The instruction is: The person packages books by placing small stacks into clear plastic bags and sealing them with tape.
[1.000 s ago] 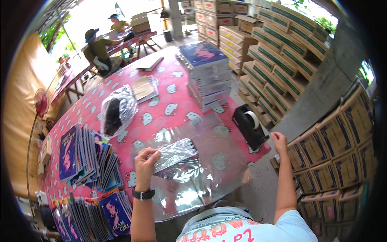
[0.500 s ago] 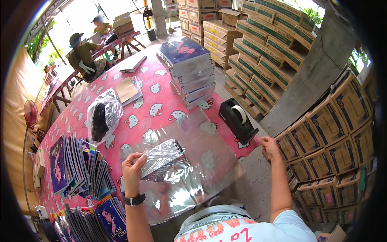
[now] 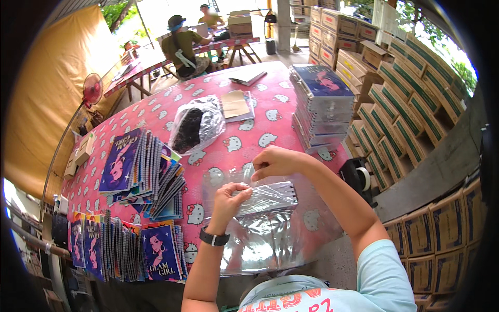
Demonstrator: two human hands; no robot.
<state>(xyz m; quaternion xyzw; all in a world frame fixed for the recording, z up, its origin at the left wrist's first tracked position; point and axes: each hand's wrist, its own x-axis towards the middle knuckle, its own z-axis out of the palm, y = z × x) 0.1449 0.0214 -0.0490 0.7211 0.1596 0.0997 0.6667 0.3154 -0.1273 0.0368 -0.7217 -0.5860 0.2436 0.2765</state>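
Note:
My left hand (image 3: 227,199) grips the left end of a spiral notebook in a clear plastic sleeve (image 3: 268,197), held just above a pile of clear plastic sleeves (image 3: 262,240) at the table's near edge. My right hand (image 3: 275,161) pinches the sleeve's upper edge, fingers closed on the plastic. A black watch sits on my left wrist. The table (image 3: 218,151) wears a pink cloth with white cat-face prints.
Fanned piles of purple-covered spiral notebooks (image 3: 140,174) lie at the left. A tall stack of wrapped notebooks (image 3: 323,106) stands at the right, with a black tape dispenser (image 3: 359,179) nearer me. A plastic bag with dark contents (image 3: 195,127) lies mid-table. Cardboard boxes (image 3: 410,104) line the right; people sit at far tables.
My right hand left the tape dispenser and came left to the sleeve's upper edge. My left hand kept hold of the sleeved notebook. My head view swung to the left.

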